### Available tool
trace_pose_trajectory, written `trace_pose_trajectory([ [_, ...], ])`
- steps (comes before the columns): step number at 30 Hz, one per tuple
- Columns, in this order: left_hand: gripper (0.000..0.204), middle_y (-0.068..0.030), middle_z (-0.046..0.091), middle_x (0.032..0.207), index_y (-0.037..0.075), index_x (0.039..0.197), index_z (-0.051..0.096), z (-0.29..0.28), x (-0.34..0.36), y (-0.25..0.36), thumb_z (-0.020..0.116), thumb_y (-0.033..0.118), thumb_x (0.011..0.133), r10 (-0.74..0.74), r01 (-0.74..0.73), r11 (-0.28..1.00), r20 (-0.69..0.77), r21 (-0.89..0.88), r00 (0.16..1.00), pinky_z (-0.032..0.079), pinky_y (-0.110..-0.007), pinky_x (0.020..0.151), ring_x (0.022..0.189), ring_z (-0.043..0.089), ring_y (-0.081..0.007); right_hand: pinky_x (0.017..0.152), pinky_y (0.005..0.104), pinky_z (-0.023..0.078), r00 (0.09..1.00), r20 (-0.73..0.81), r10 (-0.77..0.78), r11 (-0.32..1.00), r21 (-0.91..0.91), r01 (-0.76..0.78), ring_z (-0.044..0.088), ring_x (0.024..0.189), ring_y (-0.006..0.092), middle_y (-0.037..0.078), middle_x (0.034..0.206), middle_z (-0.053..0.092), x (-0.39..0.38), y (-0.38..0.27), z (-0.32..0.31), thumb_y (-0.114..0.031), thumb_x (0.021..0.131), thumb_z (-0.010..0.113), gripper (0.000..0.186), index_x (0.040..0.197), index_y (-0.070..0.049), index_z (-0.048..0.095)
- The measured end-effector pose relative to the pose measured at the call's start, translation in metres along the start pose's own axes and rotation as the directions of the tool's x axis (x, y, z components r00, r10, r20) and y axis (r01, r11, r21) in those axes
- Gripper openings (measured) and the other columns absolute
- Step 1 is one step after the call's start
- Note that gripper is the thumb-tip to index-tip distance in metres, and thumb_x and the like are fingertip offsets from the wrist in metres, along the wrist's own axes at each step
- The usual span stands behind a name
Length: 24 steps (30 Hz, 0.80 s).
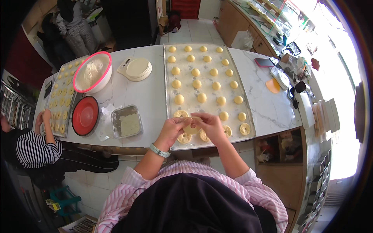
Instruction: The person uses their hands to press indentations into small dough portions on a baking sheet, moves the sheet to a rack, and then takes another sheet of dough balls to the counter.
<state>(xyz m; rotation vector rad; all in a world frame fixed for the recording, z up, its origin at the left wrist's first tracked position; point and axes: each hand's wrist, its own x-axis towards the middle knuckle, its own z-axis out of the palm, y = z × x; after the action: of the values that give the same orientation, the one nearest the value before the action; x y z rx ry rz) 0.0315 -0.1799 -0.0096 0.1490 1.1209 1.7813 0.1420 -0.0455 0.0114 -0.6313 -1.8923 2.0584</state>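
Observation:
My left hand [174,130] and my right hand [211,129] pinch a flattened round of pale dough [190,129] with a small hole in its middle, held over the front of a large tray [245,106]. Rows of dough balls [201,98] sit on that tray. Ring-shaped pieces of dough [244,128] lie along its near end, some partly hidden by my hands. My watch-strapped left wrist and my right forearm come in from the lower edge.
Left: pink-rimmed bowl [91,72] of flour, scale [134,69], red dish [84,115], square container [127,120], second dough tray [58,105] with a co-worker in stripes [39,151]. Right: phone [265,63], small tools, stacked boxes [322,112]. Two other people [74,27] stand behind.

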Motion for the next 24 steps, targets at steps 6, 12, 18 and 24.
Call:
trace_pose_trajectory([
  [6,0.027,-0.0121,0.065,0.091,-0.008,0.099,0.061,-0.013,0.001,0.009,0.066,0.014,0.084,-0.017,0.017,1.0,-0.008,0.017,1.0,0.052,-0.027,0.075,0.083,0.063,-0.0169,0.079,0.0243,0.048,0.998,-0.042,0.056,0.998,0.038,-0.055,0.059,0.087,0.0096,0.007,0.096,0.065,-0.004,-0.001,0.007,-0.007,0.086,0.061,0.025,0.109,0.004,0.061],
  [12,0.027,-0.0121,0.065,0.09,-0.008,0.097,0.062,-0.01,0.001,0.009,0.066,0.015,0.084,-0.063,0.062,0.998,0.054,0.031,0.997,0.052,-0.026,0.073,0.08,0.063,-0.0162,0.078,0.0242,0.047,1.0,-0.002,0.031,0.999,0.027,-0.031,0.058,0.083,0.0093,0.005,0.091,0.064,-0.011,0.002,0.008,-0.008,0.085,0.063,0.027,0.109,0.004,0.06],
  [18,0.029,-0.013,0.065,0.089,-0.009,0.096,0.061,-0.01,0.012,0.003,0.066,0.017,0.085,-0.105,0.095,0.991,0.101,0.093,0.989,0.053,-0.027,0.072,0.079,0.064,-0.0165,0.078,0.0239,0.048,0.999,-0.034,0.032,0.999,-0.004,-0.032,0.06,0.084,0.0098,0.006,0.092,0.065,-0.011,0.004,0.011,-0.009,0.083,0.064,0.025,0.105,0.004,0.062],
  [24,0.029,-0.0118,0.065,0.088,-0.007,0.095,0.062,0.004,0.016,-0.001,0.066,0.02,0.085,-0.115,0.103,0.986,0.093,0.129,0.989,0.053,-0.026,0.072,0.08,0.064,-0.0158,0.075,0.0224,0.048,0.996,-0.068,0.058,0.998,0.016,-0.057,0.06,0.081,0.0091,0.007,0.094,0.066,-0.01,0.001,-0.009,-0.01,0.084,0.064,0.027,0.108,0.004,0.062],
])
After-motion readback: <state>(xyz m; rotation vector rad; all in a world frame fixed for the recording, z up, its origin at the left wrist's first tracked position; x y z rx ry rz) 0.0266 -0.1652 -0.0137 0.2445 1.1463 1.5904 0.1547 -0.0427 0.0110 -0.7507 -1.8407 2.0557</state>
